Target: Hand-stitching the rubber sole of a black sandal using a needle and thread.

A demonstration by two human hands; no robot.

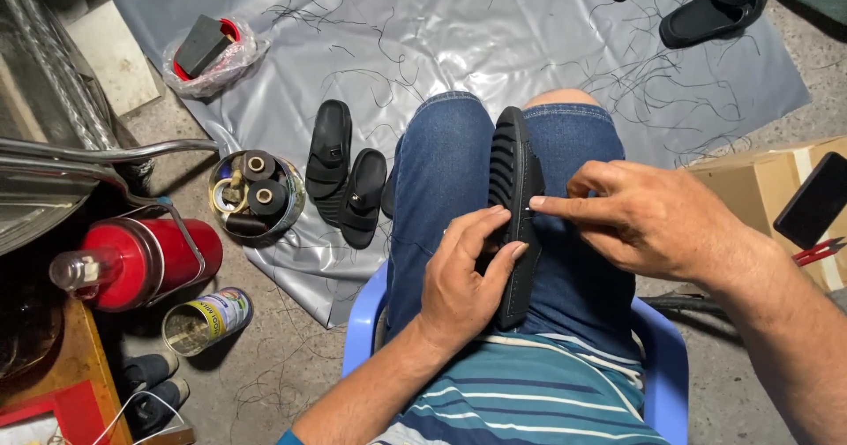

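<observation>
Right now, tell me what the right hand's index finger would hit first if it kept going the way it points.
The right hand points leftward; its fingertip already meets the edge of the black sandal held on the lap. Just past that lies the left hand, though depth is unclear.

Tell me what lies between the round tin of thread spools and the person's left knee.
In the head view, two black sandals lie side by side on the grey plastic sheet, between the tin of spools and the denim-clad left knee.

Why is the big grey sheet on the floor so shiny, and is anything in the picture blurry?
Head view: the grey plastic sheet shines with pale glare where light bounces off its wrinkles. The left hand, right hand and black sandal sole look sharp. The left edge beside the red flask sits in dark shadow, and things near the edges bend slightly.
</observation>
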